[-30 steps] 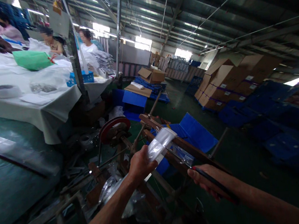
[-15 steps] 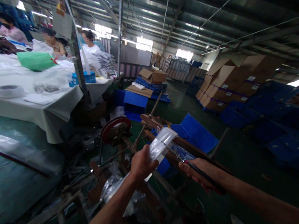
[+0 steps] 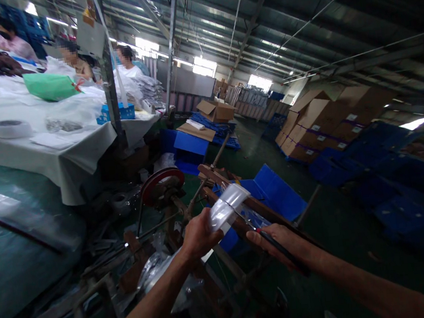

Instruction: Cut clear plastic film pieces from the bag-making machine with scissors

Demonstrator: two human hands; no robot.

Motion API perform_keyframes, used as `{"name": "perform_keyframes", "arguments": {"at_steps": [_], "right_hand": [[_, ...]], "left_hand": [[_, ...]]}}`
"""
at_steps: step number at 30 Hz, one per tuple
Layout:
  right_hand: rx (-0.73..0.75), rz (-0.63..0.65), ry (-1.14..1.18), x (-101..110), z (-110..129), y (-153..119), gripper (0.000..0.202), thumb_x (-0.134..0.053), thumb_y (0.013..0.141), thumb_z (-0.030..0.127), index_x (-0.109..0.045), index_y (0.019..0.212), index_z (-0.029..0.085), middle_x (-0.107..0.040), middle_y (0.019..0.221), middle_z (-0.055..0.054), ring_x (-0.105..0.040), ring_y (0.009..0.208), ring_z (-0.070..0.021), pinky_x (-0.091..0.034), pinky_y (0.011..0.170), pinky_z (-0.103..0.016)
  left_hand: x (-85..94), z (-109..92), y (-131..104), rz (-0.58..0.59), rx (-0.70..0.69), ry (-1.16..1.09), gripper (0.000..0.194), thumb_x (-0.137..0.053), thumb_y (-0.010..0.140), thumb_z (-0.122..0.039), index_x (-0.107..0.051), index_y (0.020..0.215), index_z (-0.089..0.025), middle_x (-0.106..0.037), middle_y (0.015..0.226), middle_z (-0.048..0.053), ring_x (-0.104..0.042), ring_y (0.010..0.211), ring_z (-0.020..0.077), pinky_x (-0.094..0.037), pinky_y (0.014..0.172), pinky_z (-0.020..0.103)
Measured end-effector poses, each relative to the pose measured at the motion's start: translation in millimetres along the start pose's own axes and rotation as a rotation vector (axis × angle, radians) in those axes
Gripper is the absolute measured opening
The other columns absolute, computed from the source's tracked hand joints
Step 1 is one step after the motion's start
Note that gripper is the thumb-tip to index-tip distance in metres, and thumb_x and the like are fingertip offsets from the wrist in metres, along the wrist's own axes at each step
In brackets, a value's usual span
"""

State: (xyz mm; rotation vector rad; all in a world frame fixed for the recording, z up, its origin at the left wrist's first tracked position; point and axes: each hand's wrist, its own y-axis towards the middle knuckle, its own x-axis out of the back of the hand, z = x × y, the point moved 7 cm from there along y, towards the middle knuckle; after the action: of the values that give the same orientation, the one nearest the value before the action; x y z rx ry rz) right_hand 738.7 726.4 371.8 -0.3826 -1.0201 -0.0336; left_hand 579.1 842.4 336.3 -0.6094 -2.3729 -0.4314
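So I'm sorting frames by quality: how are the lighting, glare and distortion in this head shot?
Head view: dim, corners vignetted black; roof beams bend from wide-angle distortion; skylights blown out; glare on the clear plastic bag in the left hand; right hand and black rod reasonably sharp.

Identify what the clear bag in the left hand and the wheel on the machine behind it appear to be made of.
The clear bag looks like thin glossy plastic film: see-through, creased, catching white glare. The wheel looks like metal with a red-painted rim and a dull brownish face, possibly rust or grime; the dim light leaves that open. The left hand pinches the bag.
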Motion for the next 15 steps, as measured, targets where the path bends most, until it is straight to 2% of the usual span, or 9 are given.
{"name": "perform_keyframes", "arguments": {"at_steps": [2, 6, 10, 13, 15], "right_hand": [[0.042, -0.011, -0.014, 4, 6, -2, 0.061, -0.03, 0.075, 0.074, -0.045, 0.057, 0.017, -0.041, 0.052, 0.001, -0.039, 0.044, -0.0074, -0.028, 0.041, -0.021], [-0.1, 0.068, -0.006, 8, 7, 0, 0.063, -0.029, 0.072, 0.077, -0.049, 0.063, 0.018, -0.043, 0.051, 0.001, -0.04, 0.039, -0.0086, -0.027, 0.037, -0.022], [-0.014, 0.072, -0.119, 13, 20, 7, 0.062, -0.034, 0.071, 0.076, -0.05, 0.061, 0.017, -0.047, 0.052, -0.001, -0.04, 0.04, -0.0076, -0.026, 0.037, -0.021], [-0.002, 0.025, -0.069, 14, 15, 9, 0.062, -0.035, 0.071, 0.076, -0.049, 0.059, 0.017, -0.048, 0.052, -0.001, -0.04, 0.041, -0.0071, -0.026, 0.037, -0.02], [-0.045, 0.03, 0.001, 10, 7, 12, 0.063, -0.034, 0.07, 0.077, -0.049, 0.059, 0.017, -0.048, 0.052, -0.001, -0.041, 0.042, -0.0075, -0.029, 0.037, -0.02]], "left_hand": [[-0.5, 1, 0, 0.007, 0.005, -0.01, 0.028, -0.056, 0.06, -0.029, -0.047, 0.085, -0.021, -0.055, 0.071, -0.001, -0.045, 0.059, 0.0115, -0.028, 0.055, 0.023], [-0.8, 2, 0, -0.003, -0.001, 0.018, 0.029, -0.056, 0.06, -0.03, -0.047, 0.087, -0.021, -0.055, 0.071, 0.0, -0.046, 0.059, 0.0121, -0.028, 0.055, 0.024], [-0.9, 2, 2, -0.007, 0.008, 0.048, 0.03, -0.056, 0.06, -0.03, -0.048, 0.088, -0.022, -0.057, 0.073, 0.0, -0.048, 0.06, 0.0127, -0.028, 0.055, 0.024], [-1.7, 3, 1, -0.001, 0.011, 0.041, 0.031, -0.055, 0.06, -0.03, -0.048, 0.089, -0.022, -0.057, 0.074, 0.001, -0.049, 0.061, 0.0127, -0.029, 0.055, 0.023], [-2.5, 4, 1, -0.001, 0.003, 0.038, 0.031, -0.054, 0.061, -0.03, -0.047, 0.09, -0.022, -0.058, 0.075, 0.001, -0.05, 0.061, 0.013, -0.029, 0.055, 0.024]]}}
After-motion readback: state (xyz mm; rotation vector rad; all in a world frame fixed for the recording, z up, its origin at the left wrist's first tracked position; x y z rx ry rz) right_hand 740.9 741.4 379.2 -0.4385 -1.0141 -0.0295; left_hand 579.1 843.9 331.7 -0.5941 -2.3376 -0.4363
